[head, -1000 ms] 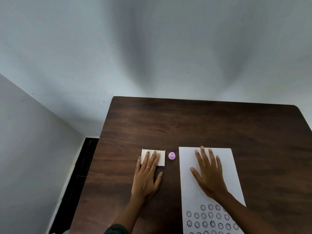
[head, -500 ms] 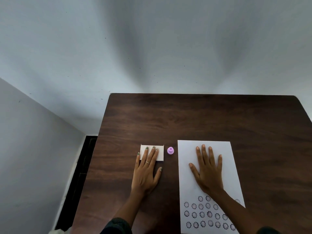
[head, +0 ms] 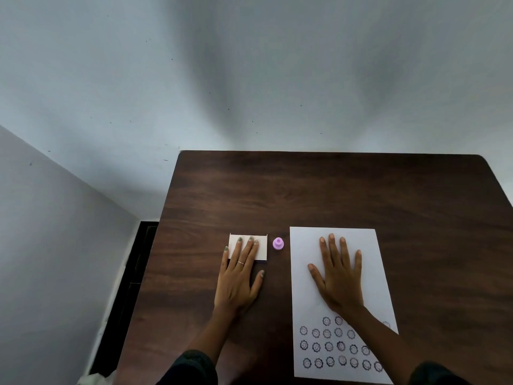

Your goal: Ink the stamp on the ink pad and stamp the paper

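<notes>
A small purple stamp [head: 278, 243] stands upright on the dark wooden table [head: 319, 190], between a white ink pad box [head: 262, 248] and a white sheet of paper [head: 305, 245]. My left hand [head: 241, 276] lies flat, palm down, with its fingers spread over the ink pad box. My right hand [head: 337, 276] lies flat on the upper half of the paper, fingers apart. Several rows of round black stamp marks [head: 329, 346] fill the paper's near end. Neither hand touches the stamp.
The table's left edge [head: 163, 218] drops to a dark floor gap beside a pale wall [head: 69, 218]. A light wall [head: 277, 79] stands right behind the table's far edge.
The view has tilted downward a little, so more of the stamped rows and both sleeves show. Both hands stay flat in the same places; the stamp has not moved.
</notes>
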### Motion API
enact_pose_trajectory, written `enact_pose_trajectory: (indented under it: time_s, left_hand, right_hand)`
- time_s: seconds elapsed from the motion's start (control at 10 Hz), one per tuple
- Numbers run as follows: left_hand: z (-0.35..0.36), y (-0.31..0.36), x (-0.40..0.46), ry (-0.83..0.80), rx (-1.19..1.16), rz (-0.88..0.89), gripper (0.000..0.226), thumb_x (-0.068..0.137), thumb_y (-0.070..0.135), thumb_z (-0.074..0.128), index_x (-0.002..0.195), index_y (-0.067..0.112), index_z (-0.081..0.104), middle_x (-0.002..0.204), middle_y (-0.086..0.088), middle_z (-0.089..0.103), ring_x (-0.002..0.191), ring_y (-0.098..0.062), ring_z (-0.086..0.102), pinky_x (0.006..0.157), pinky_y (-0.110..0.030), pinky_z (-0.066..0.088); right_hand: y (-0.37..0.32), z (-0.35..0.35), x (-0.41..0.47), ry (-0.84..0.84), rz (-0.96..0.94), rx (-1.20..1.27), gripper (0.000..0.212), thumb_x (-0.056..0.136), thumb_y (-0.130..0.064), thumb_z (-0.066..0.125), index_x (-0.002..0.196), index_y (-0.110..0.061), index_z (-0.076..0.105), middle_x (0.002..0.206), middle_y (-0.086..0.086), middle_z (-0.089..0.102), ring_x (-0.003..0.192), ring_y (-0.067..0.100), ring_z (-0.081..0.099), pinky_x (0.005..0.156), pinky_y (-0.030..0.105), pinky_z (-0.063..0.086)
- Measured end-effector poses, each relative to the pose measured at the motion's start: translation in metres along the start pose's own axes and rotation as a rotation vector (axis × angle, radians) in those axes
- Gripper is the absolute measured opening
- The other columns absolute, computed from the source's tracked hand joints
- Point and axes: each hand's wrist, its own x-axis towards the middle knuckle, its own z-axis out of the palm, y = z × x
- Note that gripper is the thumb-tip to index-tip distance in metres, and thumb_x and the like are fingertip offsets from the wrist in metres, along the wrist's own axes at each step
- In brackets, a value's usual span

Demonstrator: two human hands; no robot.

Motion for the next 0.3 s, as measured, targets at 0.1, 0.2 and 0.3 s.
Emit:
enact_pose_trajectory:
  time_s: [0.1,0.2,0.3]
  left_hand:
    - [-0.001,0.001,0.000,0.007,0.008,-0.003,0.065,0.093,0.045,0.038,0.150,0.022,0.017,0.157,0.003,0.016,0.147,-0.019,0.009,0.119,-0.042,0.001]
    - [-0.008,0.006,-0.003,0.033,0.026,0.043,0.065,0.093,0.046,0.038,0.150,0.020,0.018,0.156,0.002,0.018,0.146,-0.021,0.012,0.118,-0.042,0.003]
    - [-0.013,0.010,0.000,0.048,0.045,0.095,0.066,0.094,0.049,0.036,0.150,0.020,0.018,0.157,0.002,0.016,0.146,-0.020,0.009,0.119,-0.041,0.001]
  right_hand:
    - [0.001,0.000,0.001,-0.015,0.009,0.008,0.076,0.084,-0.065,0.008,0.142,-0.017,0.022,0.151,0.011,0.026,0.139,0.033,0.021,0.110,0.059,0.013]
    - [0.002,-0.002,0.000,-0.013,-0.023,0.028,0.076,0.084,-0.065,0.008,0.142,-0.018,0.021,0.152,0.011,0.025,0.139,0.033,0.021,0.112,0.058,0.015]
    - [0.000,-0.005,0.004,0.002,-0.052,0.072,0.075,0.084,-0.065,0.011,0.142,-0.019,0.023,0.152,0.011,0.025,0.139,0.033,0.022,0.112,0.055,0.013]
